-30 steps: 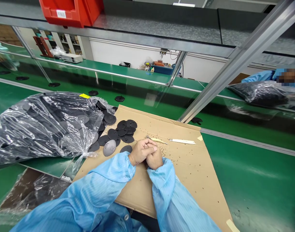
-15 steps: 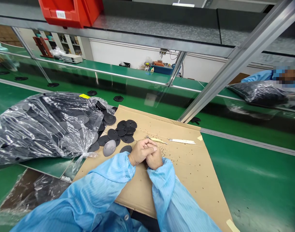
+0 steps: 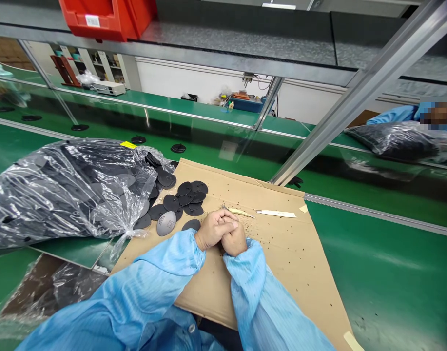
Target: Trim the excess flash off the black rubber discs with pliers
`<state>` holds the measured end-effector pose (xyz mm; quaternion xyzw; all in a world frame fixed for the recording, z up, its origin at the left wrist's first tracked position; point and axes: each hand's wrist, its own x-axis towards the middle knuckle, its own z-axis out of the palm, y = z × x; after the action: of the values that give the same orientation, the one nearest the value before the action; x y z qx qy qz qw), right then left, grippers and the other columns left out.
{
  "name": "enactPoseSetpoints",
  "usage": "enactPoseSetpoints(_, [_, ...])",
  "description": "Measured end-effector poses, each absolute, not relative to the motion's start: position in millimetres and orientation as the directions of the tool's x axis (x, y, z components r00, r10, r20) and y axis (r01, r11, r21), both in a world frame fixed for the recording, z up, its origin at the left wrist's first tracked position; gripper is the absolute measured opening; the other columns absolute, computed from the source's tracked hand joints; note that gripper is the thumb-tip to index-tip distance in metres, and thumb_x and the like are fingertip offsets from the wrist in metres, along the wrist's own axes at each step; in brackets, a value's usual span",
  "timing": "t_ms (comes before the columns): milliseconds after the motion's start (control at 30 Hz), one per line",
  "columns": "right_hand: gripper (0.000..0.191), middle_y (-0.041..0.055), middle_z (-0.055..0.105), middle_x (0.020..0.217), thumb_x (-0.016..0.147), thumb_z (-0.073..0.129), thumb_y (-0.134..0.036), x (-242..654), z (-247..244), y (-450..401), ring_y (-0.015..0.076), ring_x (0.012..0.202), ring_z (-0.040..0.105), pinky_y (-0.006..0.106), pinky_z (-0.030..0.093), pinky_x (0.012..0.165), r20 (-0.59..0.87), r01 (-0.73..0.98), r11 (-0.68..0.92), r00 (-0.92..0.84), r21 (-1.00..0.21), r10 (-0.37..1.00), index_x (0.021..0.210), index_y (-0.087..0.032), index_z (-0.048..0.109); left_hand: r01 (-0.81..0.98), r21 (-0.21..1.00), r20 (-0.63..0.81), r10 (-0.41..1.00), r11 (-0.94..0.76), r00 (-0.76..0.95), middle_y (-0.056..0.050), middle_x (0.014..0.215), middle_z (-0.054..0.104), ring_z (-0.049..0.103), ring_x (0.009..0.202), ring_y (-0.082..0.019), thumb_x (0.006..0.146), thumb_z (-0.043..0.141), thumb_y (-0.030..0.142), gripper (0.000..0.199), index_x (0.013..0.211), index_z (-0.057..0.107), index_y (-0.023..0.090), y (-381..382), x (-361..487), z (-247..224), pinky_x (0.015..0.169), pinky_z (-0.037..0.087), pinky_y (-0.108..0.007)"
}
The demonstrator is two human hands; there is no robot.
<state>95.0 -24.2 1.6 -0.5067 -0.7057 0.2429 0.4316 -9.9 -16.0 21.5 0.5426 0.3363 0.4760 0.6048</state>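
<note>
My left hand (image 3: pixel 213 229) and my right hand (image 3: pixel 235 240) are clasped together above the cardboard sheet (image 3: pixel 281 273). Their fingers are folded closed against each other, and no object shows in them. Just beyond the knuckles lies a tool with a yellowish handle (image 3: pixel 240 212), its near end close to my fingers. Farther right on the cardboard is a white-handled knife (image 3: pixel 277 214). To the left of my hands, several black oval discs (image 3: pixel 185 199) lie in a loose pile, with one grey oval disc (image 3: pixel 166 224) face up.
A large clear plastic bag (image 3: pixel 62 195) of black discs fills the left side. Small black scraps are scattered over the cardboard. A metal post (image 3: pixel 340 102) slants up on the right, and a red bin (image 3: pixel 106 19) sits on the shelf above. Another person's blue sleeve (image 3: pixel 393 115) shows far right.
</note>
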Motion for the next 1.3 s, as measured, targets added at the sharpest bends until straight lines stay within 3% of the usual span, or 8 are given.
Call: enactPoseSetpoints(1300, [0.036,0.0055,0.06,0.06,0.088,0.039,-0.035,94.4,2.3,-24.2,0.0164,0.057,0.055,0.027,0.04,0.053,0.336,0.512,0.348,-0.119,-0.785,0.934,0.06,-0.018,0.053,-0.187,0.982,0.1,0.943,-0.041,0.317,-0.01,0.089,0.069,0.063,0.086,-0.02,0.07,0.071,0.031,0.029,0.09,0.068,0.011,-17.5,-10.5,23.3,0.083,0.048,-0.031])
